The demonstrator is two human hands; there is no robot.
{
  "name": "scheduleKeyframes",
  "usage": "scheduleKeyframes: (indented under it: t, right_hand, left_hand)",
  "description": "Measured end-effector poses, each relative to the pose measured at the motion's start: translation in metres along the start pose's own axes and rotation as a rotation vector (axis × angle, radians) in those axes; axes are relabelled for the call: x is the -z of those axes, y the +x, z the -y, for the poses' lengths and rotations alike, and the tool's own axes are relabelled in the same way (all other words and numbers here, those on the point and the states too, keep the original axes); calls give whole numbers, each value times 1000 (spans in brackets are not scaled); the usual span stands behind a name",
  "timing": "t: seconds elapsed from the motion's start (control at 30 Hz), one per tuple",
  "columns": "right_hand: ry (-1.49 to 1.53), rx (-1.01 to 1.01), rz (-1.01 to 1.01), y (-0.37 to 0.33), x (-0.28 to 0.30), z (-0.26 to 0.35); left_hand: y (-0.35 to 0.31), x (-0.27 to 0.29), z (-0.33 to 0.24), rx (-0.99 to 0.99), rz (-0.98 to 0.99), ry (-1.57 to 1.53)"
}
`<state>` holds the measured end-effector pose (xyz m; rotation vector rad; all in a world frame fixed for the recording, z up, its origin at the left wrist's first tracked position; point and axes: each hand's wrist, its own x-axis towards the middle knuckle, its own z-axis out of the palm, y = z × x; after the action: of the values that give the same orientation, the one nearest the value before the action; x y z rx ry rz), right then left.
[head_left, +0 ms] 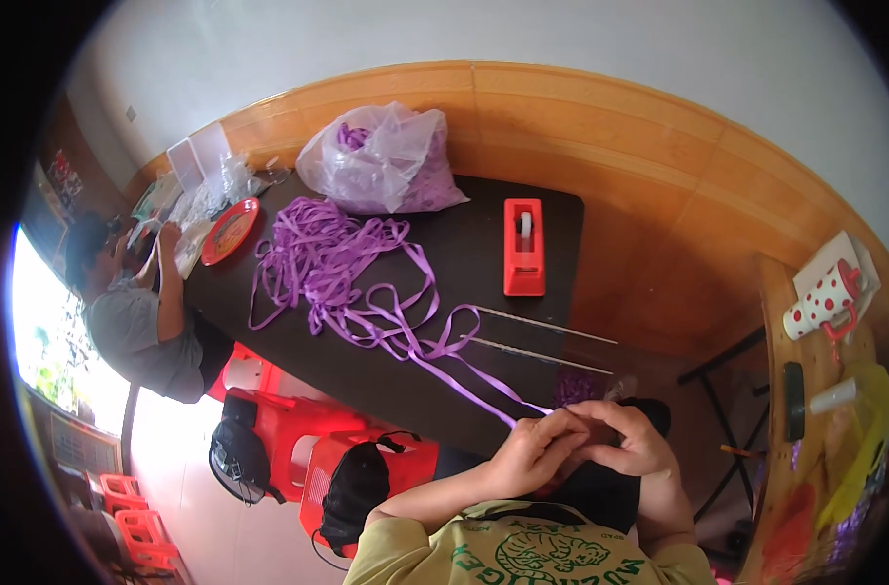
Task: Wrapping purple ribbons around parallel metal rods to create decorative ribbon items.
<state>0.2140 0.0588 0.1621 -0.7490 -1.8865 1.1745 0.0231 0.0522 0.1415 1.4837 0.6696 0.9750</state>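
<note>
Close in front of my body, my left hand (534, 454) is closed with its fingers pinched around the purple ribbon (469, 392). Two strands of that ribbon run from the table to my fingers. My right hand (632, 435) meets it fingertip to fingertip, curled in a pinch; what lies between its fingers is hidden. The strands lead back to a loose, tangled ribbon heap (318, 249) on the dark table (386, 390). Beyond my hands, two thin pale rods (552, 327) lie nearly parallel, jutting past the table's right edge.
A red tape dispenser (524, 255) stands at the table's right side. Behind the heap is a clear plastic bag (391, 161) of purple ribbon. At left, a red plate (230, 232) lies near a seated person (142, 331). Red stools (405, 478) hold black bags. A dotted tumbler (823, 300) stands far right.
</note>
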Motion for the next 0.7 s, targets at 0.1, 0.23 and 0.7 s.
scheduleKeyframes:
  t: [0.1, 0.23, 0.7]
  right_hand:
    - [82, 21, 12, -25, 31, 2]
    - [502, 200, -142, -40, 54, -8]
    - [62, 184, -60, -23, 38, -11]
  left_hand:
    - [9, -23, -16, -35, 138, -150]
    - [24, -57, -11, -230, 118, -188]
    - [14, 43, -12, -288, -283, 968]
